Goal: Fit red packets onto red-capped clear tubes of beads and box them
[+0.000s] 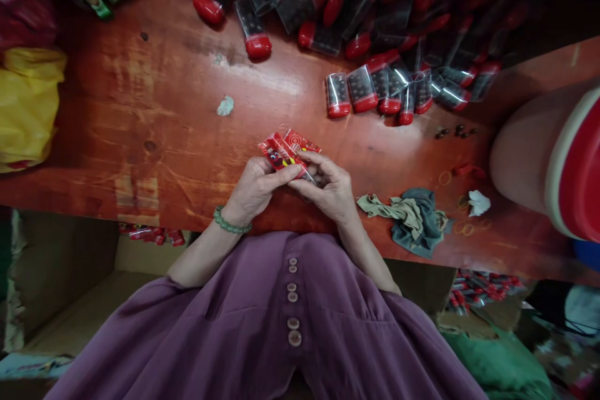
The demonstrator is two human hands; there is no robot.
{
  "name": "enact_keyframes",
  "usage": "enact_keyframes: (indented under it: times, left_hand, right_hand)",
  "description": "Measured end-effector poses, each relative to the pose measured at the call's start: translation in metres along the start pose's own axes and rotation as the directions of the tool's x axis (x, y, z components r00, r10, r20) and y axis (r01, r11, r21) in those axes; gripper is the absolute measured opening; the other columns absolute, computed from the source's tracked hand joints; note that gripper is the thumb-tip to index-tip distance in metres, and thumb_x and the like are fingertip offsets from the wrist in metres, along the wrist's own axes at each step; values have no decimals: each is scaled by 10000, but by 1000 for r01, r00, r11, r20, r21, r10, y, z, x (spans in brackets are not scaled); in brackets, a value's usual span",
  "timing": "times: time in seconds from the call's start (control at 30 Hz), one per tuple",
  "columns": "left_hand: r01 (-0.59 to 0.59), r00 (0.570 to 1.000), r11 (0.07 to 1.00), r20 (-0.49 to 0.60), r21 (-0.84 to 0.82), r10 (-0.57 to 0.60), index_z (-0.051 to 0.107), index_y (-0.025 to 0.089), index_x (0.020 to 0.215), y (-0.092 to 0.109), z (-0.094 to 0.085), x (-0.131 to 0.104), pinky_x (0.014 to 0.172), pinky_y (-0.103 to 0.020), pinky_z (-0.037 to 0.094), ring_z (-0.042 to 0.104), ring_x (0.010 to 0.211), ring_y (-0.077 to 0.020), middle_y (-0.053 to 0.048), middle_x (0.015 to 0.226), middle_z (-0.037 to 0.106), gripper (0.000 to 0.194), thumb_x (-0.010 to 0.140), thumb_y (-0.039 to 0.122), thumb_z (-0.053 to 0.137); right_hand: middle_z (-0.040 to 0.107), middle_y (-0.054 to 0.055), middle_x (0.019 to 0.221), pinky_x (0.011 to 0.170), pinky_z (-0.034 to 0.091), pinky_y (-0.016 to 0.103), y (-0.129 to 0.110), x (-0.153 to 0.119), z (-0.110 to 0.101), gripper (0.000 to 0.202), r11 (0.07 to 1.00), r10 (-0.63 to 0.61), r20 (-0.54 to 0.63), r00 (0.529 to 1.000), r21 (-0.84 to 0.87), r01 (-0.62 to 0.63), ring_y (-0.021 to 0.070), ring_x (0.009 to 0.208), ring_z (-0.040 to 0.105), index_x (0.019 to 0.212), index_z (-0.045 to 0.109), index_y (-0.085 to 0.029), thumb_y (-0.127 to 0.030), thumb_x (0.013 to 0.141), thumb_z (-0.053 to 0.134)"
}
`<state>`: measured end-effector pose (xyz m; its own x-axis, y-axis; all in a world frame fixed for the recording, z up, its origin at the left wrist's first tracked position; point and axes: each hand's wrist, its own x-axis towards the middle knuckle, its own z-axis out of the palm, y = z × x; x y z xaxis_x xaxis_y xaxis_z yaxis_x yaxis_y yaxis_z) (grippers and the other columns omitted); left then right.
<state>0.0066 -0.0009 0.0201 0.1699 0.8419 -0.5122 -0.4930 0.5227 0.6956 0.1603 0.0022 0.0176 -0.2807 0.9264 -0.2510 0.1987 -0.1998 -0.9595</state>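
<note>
Near the table's front edge, my two hands meet over a small red printed packet [281, 153] with yellow and dark figures and shiny clear plastic. My left hand [257, 186], below a green bead bracelet [231, 221], pinches its left side with the thumb on top. Fingers and thumb of my right hand [330, 187] close on the packet's right end. Whatever lies inside that end is mostly hidden by the fingers. Farther off, a row of clear plastic boxes with red caps [362, 89], filled with dark beads, lies on the table.
A large heap of similar boxes [323, 6] covers the back. To the right are crumpled cloths [415, 219], loose beads [457, 132], rubber bands and a white tub with a red lid [525, 150]. A yellow bag [28, 109] stands left; cardboard boxes [70, 281] sit below.
</note>
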Motion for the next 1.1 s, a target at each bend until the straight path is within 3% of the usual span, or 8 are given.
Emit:
enact_keyframes:
  times: [0.13,0.37,0.6,0.67,0.77,0.9,1.0,1.1]
  left_hand:
    - [18,1000,999,21,-36,-18,775,171,759,1,2,-1,791,-306,552,709,757,-186,-51,773,764,337,635,472,861]
    - [-65,987,989,-157,-129,45,755,179,767,-6,7,-5,852,-313,552,725,884,-204,-49,829,776,347,625,476,865]
    - [-99,985,968,-160,-231,63,754,168,780,-10,15,-7,861,-322,561,727,899,-204,-43,831,774,346,612,442,883]
    - [-120,985,966,-149,-229,87,759,167,796,-11,15,-6,854,-317,564,728,879,-198,-38,821,772,351,612,437,887]
    - [-133,984,968,-145,-212,103,764,164,818,-10,11,-3,838,-313,566,726,825,-182,-35,814,770,337,628,415,884]
    - [-139,984,970,-140,-198,112,765,178,799,-8,5,-4,804,-300,566,710,746,-155,-19,795,766,318,628,418,883]
    - [-156,982,972,-135,-175,133,766,178,776,-10,7,-7,770,-265,556,691,708,-128,-12,774,762,300,626,409,886]
    - [-153,983,980,-118,-131,138,772,172,814,-13,11,-10,758,-253,548,691,722,-126,-25,809,771,297,636,382,883]
  right_hand:
    - [598,-41,723,489,463,232,2,2,8,413,997,-2,-110,994,73,10,82,527,479,1098,658,-253,-469,764,771]
    - [559,-70,637,470,447,223,0,3,19,420,986,13,-194,981,163,19,75,495,483,1014,642,-235,-525,739,771]
    - [635,-32,751,596,502,247,9,2,31,271,970,-235,-413,880,-46,238,89,596,549,980,665,-226,-473,867,665]
    - [647,-24,771,603,511,253,10,2,29,280,963,-271,-396,877,-111,248,95,602,554,998,673,-230,-486,894,628]
    - [664,-6,830,618,537,270,6,-1,21,329,968,-246,-266,932,-118,221,106,619,567,1102,669,-240,-499,911,602]
    - [673,56,1168,833,582,353,-2,-13,9,478,966,-250,-41,967,-80,246,177,911,663,1321,587,-271,-424,876,674]
    - [669,54,1223,979,542,387,0,-19,5,427,961,-277,-52,960,-43,275,203,1082,651,1314,605,-277,-371,900,652]
    - [682,47,1201,998,537,388,6,-19,6,393,967,-248,-89,965,42,252,203,1096,658,1280,629,-275,-379,902,653]
